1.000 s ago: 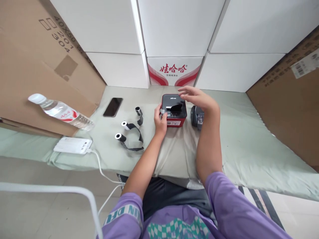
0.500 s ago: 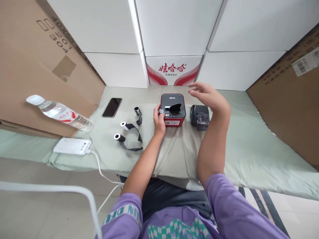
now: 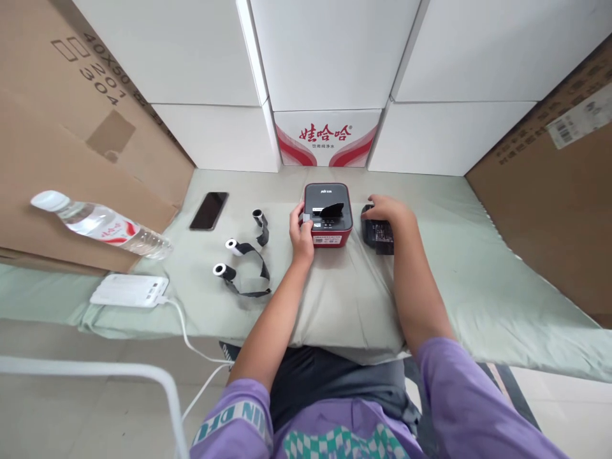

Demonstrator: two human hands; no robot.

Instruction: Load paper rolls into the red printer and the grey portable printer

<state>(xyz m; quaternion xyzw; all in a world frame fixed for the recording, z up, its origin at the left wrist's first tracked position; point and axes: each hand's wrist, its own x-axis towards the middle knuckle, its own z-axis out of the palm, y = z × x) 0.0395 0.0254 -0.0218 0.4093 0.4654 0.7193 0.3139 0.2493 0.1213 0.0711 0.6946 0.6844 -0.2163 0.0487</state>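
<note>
A red-and-black box-shaped printer [image 3: 327, 224] stands upright on the cloth, a piece of black paper sticking up from its top slot. My left hand [image 3: 301, 238] grips its left side, fingers along the side and thumb at the front edge. Right of the printer sits a smaller black device [image 3: 379, 231] with a dark, printed strip on its front; its kind is unclear. My right hand [image 3: 389, 211] is closed over the top and right side of this device, hiding part of it. Several small rolls with dark strips partly unwound, such as the nearest roll [image 3: 224, 272], lie left of my left forearm.
A phone [image 3: 209, 211], a water bottle [image 3: 102, 224] and a white power bank [image 3: 129, 291] with a cable are at the left. White boxes [image 3: 327, 138] line the back. Cardboard cartons [image 3: 554, 185] flank both sides. A white metal bar [image 3: 95, 368] crosses the lower left.
My right hand has come down from above onto the black device, which now sits slightly turned. My left hand stays on the printer. The whole view has shifted a little.
</note>
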